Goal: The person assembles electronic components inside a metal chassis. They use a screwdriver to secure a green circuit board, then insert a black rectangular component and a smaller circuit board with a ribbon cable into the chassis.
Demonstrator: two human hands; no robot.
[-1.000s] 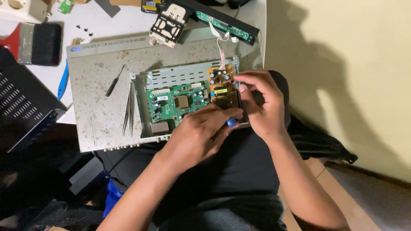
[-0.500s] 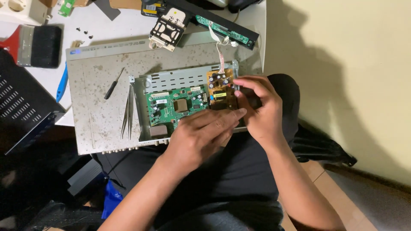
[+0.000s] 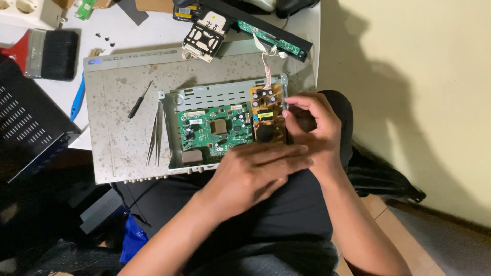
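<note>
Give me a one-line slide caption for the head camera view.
Both hands at the brown power board beside a green circuit board in an opened metal chassis.

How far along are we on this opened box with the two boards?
Done: cover off the metal chassis. In hand: right hand pinches the edge of the brown board; left hand rests below it. Left: green board and brown board sit in the tray; ribbon cable attached.
</note>
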